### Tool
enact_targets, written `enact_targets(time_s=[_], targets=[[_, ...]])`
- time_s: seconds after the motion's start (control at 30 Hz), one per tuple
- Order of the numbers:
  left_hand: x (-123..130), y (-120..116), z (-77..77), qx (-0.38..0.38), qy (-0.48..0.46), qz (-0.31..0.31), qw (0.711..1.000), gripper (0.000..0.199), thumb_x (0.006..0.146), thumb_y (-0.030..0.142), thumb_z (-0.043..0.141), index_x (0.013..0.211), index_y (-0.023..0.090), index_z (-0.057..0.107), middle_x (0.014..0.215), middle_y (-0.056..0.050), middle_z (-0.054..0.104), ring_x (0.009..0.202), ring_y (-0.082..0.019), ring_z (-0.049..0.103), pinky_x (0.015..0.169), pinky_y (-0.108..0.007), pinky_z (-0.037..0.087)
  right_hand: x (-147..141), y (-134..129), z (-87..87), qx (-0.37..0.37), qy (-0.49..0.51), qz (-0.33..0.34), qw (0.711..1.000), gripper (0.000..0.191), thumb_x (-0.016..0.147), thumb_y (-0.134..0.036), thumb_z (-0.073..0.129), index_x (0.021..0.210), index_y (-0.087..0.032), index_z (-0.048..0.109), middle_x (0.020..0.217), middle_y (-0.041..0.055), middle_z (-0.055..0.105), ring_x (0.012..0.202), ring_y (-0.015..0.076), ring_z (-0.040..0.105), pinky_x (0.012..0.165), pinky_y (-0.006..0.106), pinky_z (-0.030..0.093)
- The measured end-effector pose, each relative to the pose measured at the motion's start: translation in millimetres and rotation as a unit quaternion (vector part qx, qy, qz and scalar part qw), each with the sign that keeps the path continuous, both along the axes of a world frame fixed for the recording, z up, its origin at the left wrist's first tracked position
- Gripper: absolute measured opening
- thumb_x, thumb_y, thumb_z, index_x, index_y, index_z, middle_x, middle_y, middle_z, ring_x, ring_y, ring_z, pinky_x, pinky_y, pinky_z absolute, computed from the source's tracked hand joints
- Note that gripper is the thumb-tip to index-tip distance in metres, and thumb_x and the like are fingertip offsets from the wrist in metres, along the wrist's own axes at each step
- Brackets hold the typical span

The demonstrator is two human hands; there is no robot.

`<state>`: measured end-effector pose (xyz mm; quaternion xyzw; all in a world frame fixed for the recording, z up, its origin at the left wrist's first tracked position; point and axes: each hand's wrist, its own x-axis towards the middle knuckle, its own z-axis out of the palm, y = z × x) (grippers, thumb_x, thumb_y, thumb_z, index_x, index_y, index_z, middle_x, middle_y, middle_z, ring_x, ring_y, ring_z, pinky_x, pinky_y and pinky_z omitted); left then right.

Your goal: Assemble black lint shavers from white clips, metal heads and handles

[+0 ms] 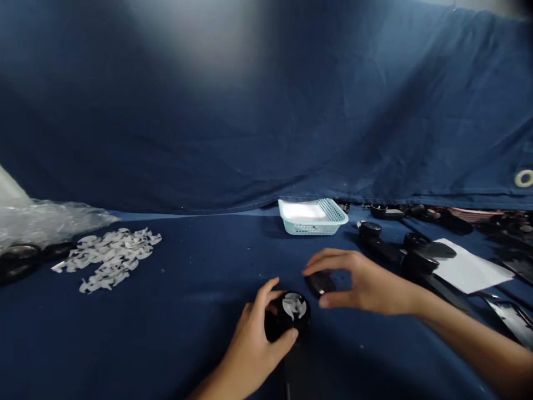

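Black plastic housing (280,325) sits clasped in the left hand (250,350), its white fan-shaped insert (293,305) upward, seemingly steadied against the blue cloth (125,344). Just beside it, the half-open right hand (366,283) pinches a small black cap (320,283).

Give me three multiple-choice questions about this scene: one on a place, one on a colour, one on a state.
1. Where is the light-blue plastic basket?
A) At the far edge of the blue cloth
B) On the white paper sheet
C) Inside the clear plastic bag

2. What colour are the cut pieces?
A) Black
B) Whitish
C) Red

3. What is the left hand doing with the black round part?
A) Gripping it
B) Pressing it into the basket
C) Resting away from it

Answers: 1 A, it sits at the cloth's far edge. 2 B, they show pale on the cloth. 3 A, fingers wrap around it.
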<state>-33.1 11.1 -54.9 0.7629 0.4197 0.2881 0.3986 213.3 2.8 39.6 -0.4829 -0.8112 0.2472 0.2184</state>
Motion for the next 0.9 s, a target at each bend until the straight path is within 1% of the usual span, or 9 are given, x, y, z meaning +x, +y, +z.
enact_targets(time_s=[0.03, 0.1, 0.2, 0.37, 0.53, 0.67, 0.73, 0.8, 0.9], targets=[[0, 1, 0.5, -0.017, -0.011, 0.003, 1.0, 0.076, 0.075, 0.024, 0.066, 0.141, 0.028, 0.028, 0.129, -0.005, 0.057, 0.109, -0.023, 0.056, 0.101, -0.043, 0.039, -17, 6, 6.4, -0.001, 0.014, 0.056, 0.998, 0.043, 0.075, -0.031, 0.075, 0.116, -0.028, 0.065, 0.12, 0.0034, 0.061, 0.107, 0.0199, 0.059, 0.094, 0.033, 0.046], [1, 2, 0.9, -0.043, -0.034, 0.008, 0.998, 0.085, 0.072, 0.024, 0.069, 0.145, 0.025, 0.024, 0.126, -0.008, 0.059, 0.11, -0.024, 0.057, 0.102, -0.044, 0.04, -41, 18, 10.4, -0.017, 0.029, 0.147, 0.989, 0.045, 0.073, -0.023, 0.077, 0.116, -0.027, 0.066, 0.117, 0.0035, 0.063, 0.104, 0.0181, 0.06, 0.093, 0.032, 0.046], [0, 4, -0.7, -0.057, -0.053, 0.011, 0.997, 0.092, 0.071, 0.025, 0.071, 0.148, 0.024, 0.021, 0.125, -0.01, 0.06, 0.114, -0.027, 0.055, 0.103, -0.047, 0.038, -50, 30, 6.0, -0.057, 0.023, 0.223, 0.973, 0.045, 0.073, -0.018, 0.076, 0.116, -0.026, 0.066, 0.115, 0.0028, 0.065, 0.103, 0.0164, 0.061, 0.092, 0.03, 0.046], [-1, 6, -4.2, -0.068, -0.046, 0.01, 0.997, 0.093, 0.071, 0.028, 0.072, 0.149, 0.025, 0.021, 0.123, -0.011, 0.06, 0.117, -0.029, 0.054, 0.104, -0.049, 0.038, -40, 34, 5.0, -0.084, -0.028, 0.234, 0.968, 0.06, 0.069, -0.01, 0.076, 0.123, -0.029, 0.06, 0.122, 0.0023, 0.061, 0.11, 0.0174, 0.058, 0.094, 0.031, 0.045], [-1, 6, 0.1, -0.091, -0.042, 0.005, 0.995, 0.093, 0.072, 0.028, 0.071, 0.149, 0.023, 0.019, 0.128, -0.012, 0.057, 0.121, -0.028, 0.05, 0.107, -0.048, 0.033, -40, 36, 7.5, -0.099, -0.037, 0.252, 0.962, 0.058, 0.07, -0.009, 0.075, 0.123, -0.029, 0.061, 0.125, 0.0028, 0.058, 0.11, 0.0176, 0.057, 0.094, 0.03, 0.045], [-3, 3, 5.0, -0.094, -0.021, 0.004, 0.995, 0.091, 0.073, 0.028, 0.07, 0.149, 0.024, 0.019, 0.134, -0.011, 0.052, 0.125, -0.028, 0.046, 0.109, -0.048, 0.031, -40, 38, 9.3, -0.148, -0.01, 0.277, 0.949, 0.06, 0.071, -0.003, 0.071, 0.124, -0.029, 0.059, 0.127, 0.002, 0.058, 0.115, 0.0165, 0.055, 0.098, 0.03, 0.043], [-5, 4, 6.7, -0.093, -0.016, -0.012, 0.995, 0.091, 0.074, 0.028, 0.07, 0.149, 0.026, 0.019, 0.139, -0.011, 0.047, 0.128, -0.027, 0.043, 0.109, -0.048, 0.031, -40, 37, 9.2, -0.165, -0.002, 0.283, 0.945, 0.061, 0.071, 0.0, 0.068, 0.124, -0.029, 0.059, 0.127, 0.0017, 0.057, 0.117, 0.016, 0.053, 0.1, 0.029, 0.042], [-6, 6, 7.7, -0.085, -0.014, -0.042, 0.995, 0.09, 0.075, 0.028, 0.069, 0.149, 0.027, 0.018, 0.143, -0.01, 0.044, 0.13, -0.028, 0.042, 0.109, -0.048, 0.031, -39, 35, 8.3, -0.16, -0.001, 0.284, 0.945, 0.061, 0.072, 0.0, 0.067, 0.125, -0.028, 0.059, 0.127, 0.0025, 0.057, 0.117, 0.0167, 0.053, 0.1, 0.031, 0.042], [-7, 8, 8.3, -0.063, 0.005, -0.087, 0.994, 0.078, 0.081, 0.03, 0.063, 0.148, 0.029, 0.023, 0.151, -0.007, 0.035, 0.137, -0.029, 0.031, 0.113, -0.054, 0.021, -40, 29, 7.6, -0.132, -0.012, 0.279, 0.951, 0.063, 0.074, -0.002, 0.066, 0.129, -0.029, 0.054, 0.129, 0.0039, 0.056, 0.117, 0.0186, 0.054, 0.099, 0.034, 0.043]])
